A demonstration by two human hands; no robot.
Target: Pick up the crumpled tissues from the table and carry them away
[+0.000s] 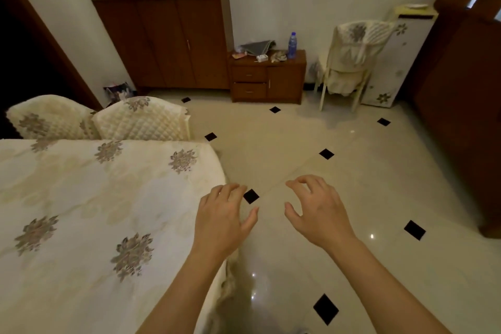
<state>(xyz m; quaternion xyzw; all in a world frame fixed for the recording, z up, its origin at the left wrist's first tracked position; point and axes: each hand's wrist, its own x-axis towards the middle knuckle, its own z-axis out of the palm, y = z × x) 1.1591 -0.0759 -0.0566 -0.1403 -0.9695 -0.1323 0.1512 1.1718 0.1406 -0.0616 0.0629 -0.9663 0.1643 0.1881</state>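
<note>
Step in hand: nothing is held, so the search-and-reach stage is judged to be under way, with the pick-up not yet begun.
Left grip (225, 222): released, fingers loosely curled, nothing grasped; it is held at the edge of the desk (81, 198).
Right grip (317, 214): released too, fingers hooked in the air above the floor tiles (352, 171), empty.
Crumpled tissues: none can be made out on the part of the desk that is shown (only the flowered cloth is seen). A crumpled lump (279, 56) is spotted on the low cabinet (284, 81) by the far wall, but whether it is tissue cannot be told.
Next move: the tissues must first be located; after that a light pinch is called for, since crumpled paper gives easily.
Bottle (292, 45): stood upright on the low cabinet, cap on; its fill cannot be judged.
Drawers (249, 81): shut, contents hidden.
Tall cupboard (162, 40): doors closed, nothing inside shown.
Bag (119, 91): set on the floor against the wall; its contents are not made out.
</note>
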